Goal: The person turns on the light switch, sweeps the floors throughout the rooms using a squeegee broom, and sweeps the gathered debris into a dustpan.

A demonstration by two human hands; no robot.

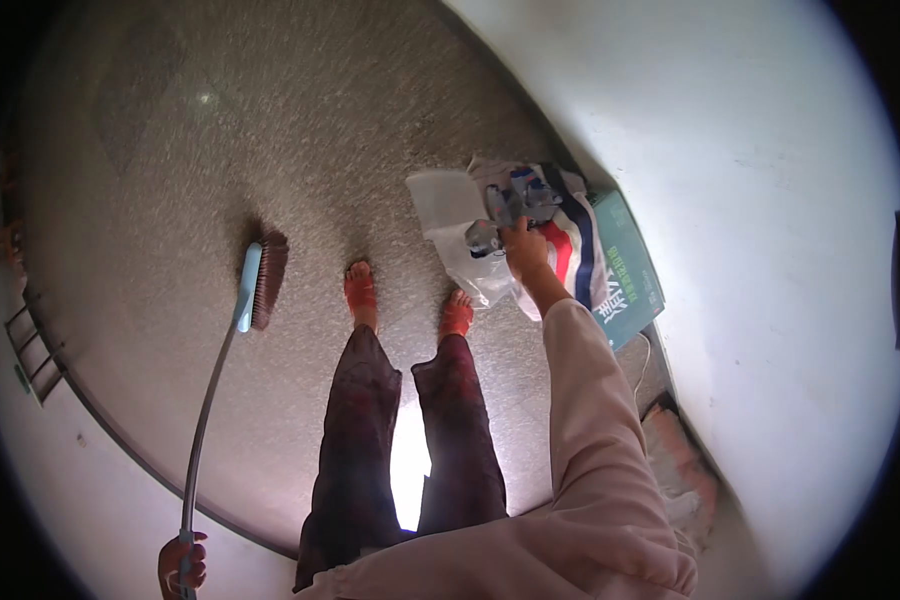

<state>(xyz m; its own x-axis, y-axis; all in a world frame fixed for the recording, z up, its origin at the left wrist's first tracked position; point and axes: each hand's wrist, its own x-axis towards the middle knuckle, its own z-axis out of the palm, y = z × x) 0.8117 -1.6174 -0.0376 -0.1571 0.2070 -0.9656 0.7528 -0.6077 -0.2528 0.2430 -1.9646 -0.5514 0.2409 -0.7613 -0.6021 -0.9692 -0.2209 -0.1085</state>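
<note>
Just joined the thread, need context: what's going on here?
The camera wearer's left hand grips a broom, its brush end out to the left of the feet. The right hand is down at some clear plastic and a striped cloth or bag, next to a green box by the wall. Whether that hand grips anything is hard to tell.

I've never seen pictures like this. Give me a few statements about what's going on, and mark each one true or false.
1. The left hand holds the broom. True.
2. The broom's bristles are bright yellow. False: the bristles look brown.
3. The right hand is down at the striped material, near the green box. True.
4. The green box stands at the picture's left edge. False: it is right of centre, beside the white wall.
5. The person's trousers are dark. True.
</note>
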